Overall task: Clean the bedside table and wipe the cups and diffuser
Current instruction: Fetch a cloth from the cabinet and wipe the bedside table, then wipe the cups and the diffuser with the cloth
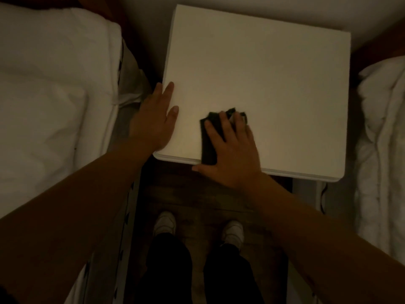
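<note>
The white bedside table (274, 73) fills the upper middle of the dim view, and nothing stands on its top. My right hand (232, 148) lies flat near the table's front edge and presses a dark cloth (208, 145) onto the surface, with the cloth showing past my fingertips and beside my thumb. My left hand (155, 119) rests palm down, fingers apart, on the table's front left corner and holds nothing. No cups or diffuser are in view.
A bed with white bedding (50, 106) runs along the left, close to the table. More white bedding (381, 150) lies on the right. Below the table are the dark wooden floor (197, 198) and my two white shoes (164, 222).
</note>
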Tool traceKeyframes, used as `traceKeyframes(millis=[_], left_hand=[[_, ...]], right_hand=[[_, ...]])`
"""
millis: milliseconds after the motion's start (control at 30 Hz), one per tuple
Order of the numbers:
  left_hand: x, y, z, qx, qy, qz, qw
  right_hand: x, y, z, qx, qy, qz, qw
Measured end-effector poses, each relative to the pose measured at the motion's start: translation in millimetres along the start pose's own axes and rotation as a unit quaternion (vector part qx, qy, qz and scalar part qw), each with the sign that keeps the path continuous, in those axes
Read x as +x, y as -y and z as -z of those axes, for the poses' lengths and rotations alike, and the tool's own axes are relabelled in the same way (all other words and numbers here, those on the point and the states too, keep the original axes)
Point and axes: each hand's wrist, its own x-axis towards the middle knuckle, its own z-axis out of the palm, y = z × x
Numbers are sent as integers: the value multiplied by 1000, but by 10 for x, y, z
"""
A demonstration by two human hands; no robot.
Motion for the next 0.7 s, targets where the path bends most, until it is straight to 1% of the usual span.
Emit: traceKeyframes(millis=[33,100,167,200,333,400,467,500,533,600,633,700], left_hand=[[-14,-20,9,-6,1,16,1000],[-112,-74,28,-82,-4,50,995],[-301,-111,45,-163,-35,90,982],[-421,-107,57,-183,-49,109,976],[-1099,-29,75,-208,-89,163,960],[-1467,38,101,-225,-103,203,947],[-1810,113,150,-210,-106,205,950],[-1978,151,179,-187,-114,197,956],[-2167,177,227,-170,-127,196,957],[-2523,206,353,-161,-150,200,955],[-2675,209,421,-171,-157,202,951],[-3006,209,590,-201,-172,208,942]], right_hand=[[-19,72,-33,-11,0,16,1000],[-37,130,-24,-29,7,38,999],[-38,131,28,-36,14,66,997],[-48,135,39,-36,10,91,995],[-103,234,-13,-26,-23,202,979],[-103,382,-28,16,-46,211,976],[-112,624,-30,72,-58,196,976],[-119,774,-28,105,-46,188,975],[-130,952,-17,142,-14,183,973],[-186,1324,19,208,79,171,960],[-222,1496,42,221,116,181,951],[-349,1883,111,213,160,242,933]])
